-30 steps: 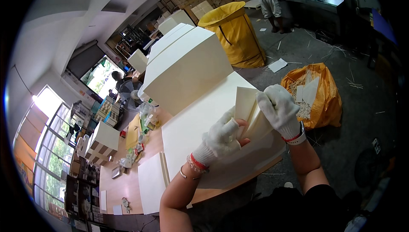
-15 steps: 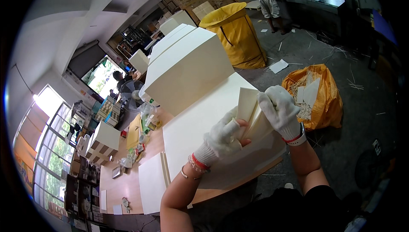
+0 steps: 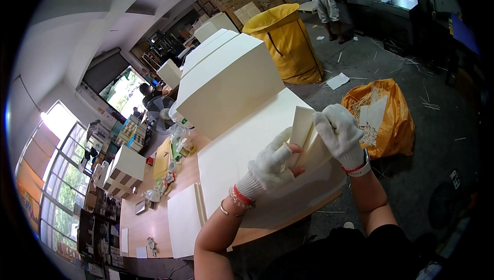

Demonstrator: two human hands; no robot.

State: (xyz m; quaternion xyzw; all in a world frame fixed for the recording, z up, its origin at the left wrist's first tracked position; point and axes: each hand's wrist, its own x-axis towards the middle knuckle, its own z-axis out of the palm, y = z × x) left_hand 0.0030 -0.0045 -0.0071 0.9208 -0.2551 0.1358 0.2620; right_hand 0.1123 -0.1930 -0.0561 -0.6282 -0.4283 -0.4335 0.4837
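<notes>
Workshop room: grey floor littered with paper strips, bright windows along one wall, a fan (image 3: 160,111), a tall yellow bin bag (image 3: 289,43) and a slumped orange bag of offcuts (image 3: 383,118) past the far edge of the bench (image 3: 149,223), another person standing at a machine in the background. Wooden bench carries high stacks of cream sheets (image 3: 226,87) toward its far end, a broad cream sheet (image 3: 242,149) flat across the near right corner, and narrower white sheets (image 3: 182,221) toward the near left edge. Small clutter of bottles and packets along the middle. Both hands gloved in white knit. Left hand (image 3: 270,164) has fingers curled closed around the lower edge of a small bundle of cream cards (image 3: 304,135), held tilted above the broad sheet; right hand (image 3: 339,133) clasps the same bundle from the top. Judged progress: bundle gathered and being squared, not yet set down; large stacks appear unworked.
</notes>
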